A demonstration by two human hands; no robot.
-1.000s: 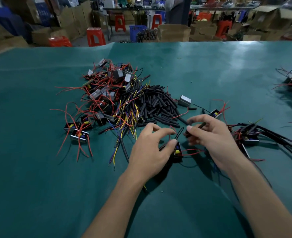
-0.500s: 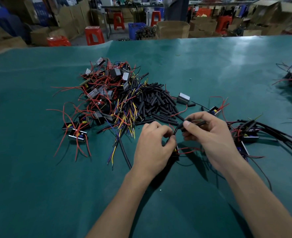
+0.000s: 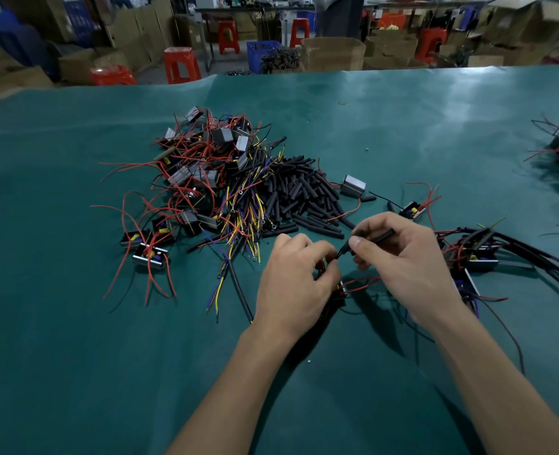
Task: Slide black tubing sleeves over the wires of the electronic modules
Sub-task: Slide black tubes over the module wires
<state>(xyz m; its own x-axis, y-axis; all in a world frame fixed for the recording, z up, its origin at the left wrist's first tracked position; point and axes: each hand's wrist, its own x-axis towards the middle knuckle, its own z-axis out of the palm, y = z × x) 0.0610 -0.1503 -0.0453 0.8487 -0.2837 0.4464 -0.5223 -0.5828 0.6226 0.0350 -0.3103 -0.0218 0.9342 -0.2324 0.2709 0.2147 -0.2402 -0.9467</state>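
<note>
From the head view, both hands work close together above a green-covered bench (image 3: 74, 372). The right hand (image 3: 406, 261) pinches a black tubing sleeve (image 3: 375, 237) between thumb and curled fingers, the sleeve lying nearly level and pointing toward the other hand. The left hand (image 3: 296, 277) has its fingers curled together on the thin wires (image 3: 360, 284) of a small module (image 3: 339, 292), which lies on the bench partly hidden under that hand; red leads run from it toward the right. The two sets of fingertips nearly touch, and whether the wire end is already inside the sleeve cannot be told. Just beyond the hands lies a heap of loose black sleeves (image 3: 301, 195), and to its left a tangle of modules with red, yellow and blue wires (image 3: 202, 178). To the right of the right hand sit modules with black-sleeved leads (image 3: 482, 254)
</note>
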